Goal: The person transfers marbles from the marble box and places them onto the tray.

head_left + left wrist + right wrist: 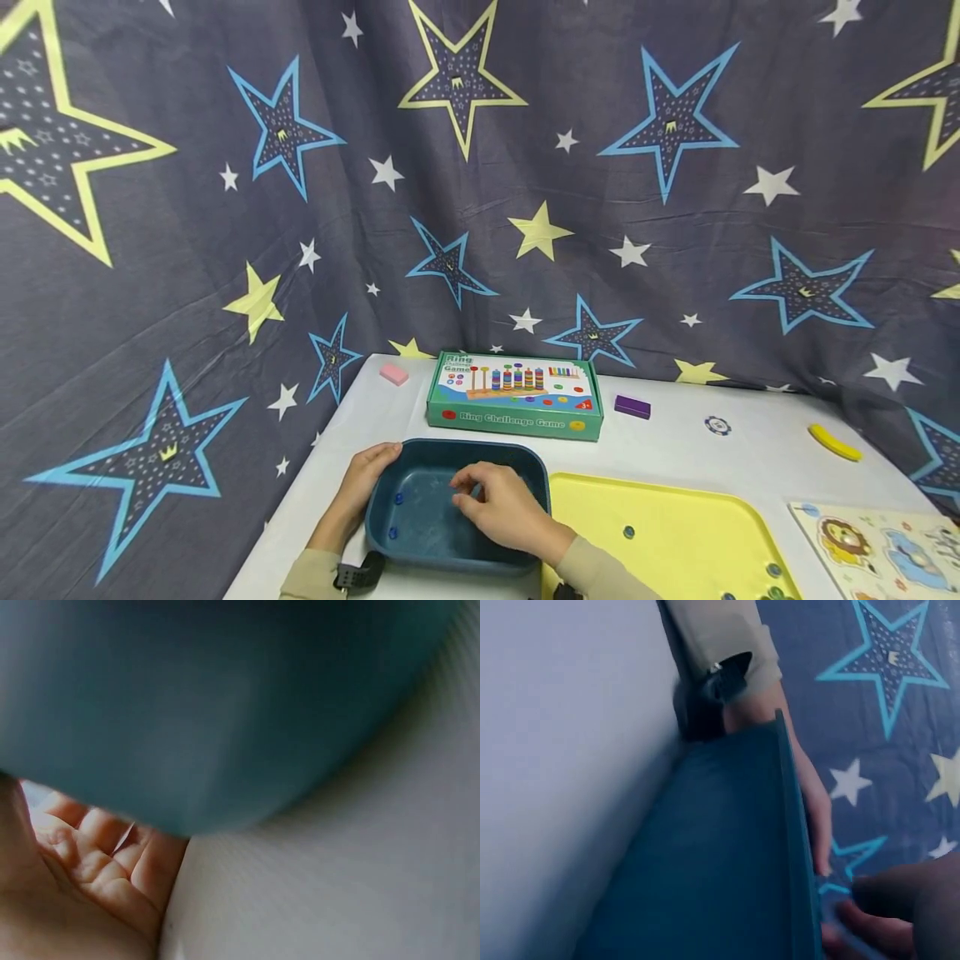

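Observation:
A dark teal plastic tub (442, 560) sits on the white table, with two small blue glass beads (393, 532) at the left of its floor. My left hand (365, 481) holds the tub's left side, its fingers along the outer wall and its tips at the upper left rim. In the left wrist view the tub wall (187, 735) covers part of that hand (105, 862). Over the tub's right half hovers my right hand (498, 504), fingers bent and thumb apart from the index finger. Nothing is visible between them; the right wrist view is blurred there.
Right of the tub lies a yellow tray (675, 500) with several glass beads (628, 532). Behind stand a green ring game box (515, 396), a pink block (393, 374) and a purple block (632, 407). Farther right are a poker chip (717, 426), a yellow curved piece (835, 442) and an animal puzzle board (885, 550).

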`<control>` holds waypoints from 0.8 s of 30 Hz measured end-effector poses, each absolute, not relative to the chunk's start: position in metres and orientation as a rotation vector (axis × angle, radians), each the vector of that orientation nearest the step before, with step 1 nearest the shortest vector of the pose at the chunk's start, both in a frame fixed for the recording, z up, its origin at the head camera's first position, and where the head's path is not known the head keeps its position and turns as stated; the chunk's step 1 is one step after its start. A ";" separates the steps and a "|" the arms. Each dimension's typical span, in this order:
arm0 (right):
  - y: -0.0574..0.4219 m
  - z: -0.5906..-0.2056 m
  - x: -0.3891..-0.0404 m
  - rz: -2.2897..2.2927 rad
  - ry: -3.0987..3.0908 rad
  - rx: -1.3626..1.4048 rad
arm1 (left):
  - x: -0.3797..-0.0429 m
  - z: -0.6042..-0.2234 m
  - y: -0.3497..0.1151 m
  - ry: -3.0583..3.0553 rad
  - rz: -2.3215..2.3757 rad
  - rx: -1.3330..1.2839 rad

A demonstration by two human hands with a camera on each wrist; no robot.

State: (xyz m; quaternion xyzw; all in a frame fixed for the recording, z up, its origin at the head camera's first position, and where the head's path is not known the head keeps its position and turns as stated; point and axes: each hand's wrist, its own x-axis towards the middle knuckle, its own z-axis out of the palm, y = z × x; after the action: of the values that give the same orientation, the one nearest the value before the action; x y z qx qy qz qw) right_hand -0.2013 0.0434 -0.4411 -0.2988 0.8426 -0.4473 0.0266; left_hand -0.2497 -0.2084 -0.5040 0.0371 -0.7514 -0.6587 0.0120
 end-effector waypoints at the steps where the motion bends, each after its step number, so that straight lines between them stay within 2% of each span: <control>1: 0.040 -0.442 -0.203 -1.359 2.548 -0.920 | -0.249 -0.504 -0.208 -2.342 -2.056 0.115; 13: 0.005 -0.450 -0.215 -1.431 2.168 -0.657 | -0.249 -0.501 -0.206 -2.341 -2.103 0.144; 24: -0.016 -0.459 -0.208 -1.270 2.218 -0.768 | -0.247 -0.496 -0.208 -2.357 -2.149 0.137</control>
State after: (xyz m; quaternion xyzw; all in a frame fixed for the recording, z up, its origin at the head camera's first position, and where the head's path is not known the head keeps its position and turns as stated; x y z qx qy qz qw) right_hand -0.2077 -0.0162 -0.4587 -0.2798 0.8079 -0.4627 0.2343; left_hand -0.2474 -0.2078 -0.4957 0.0430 -0.7381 -0.6728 -0.0253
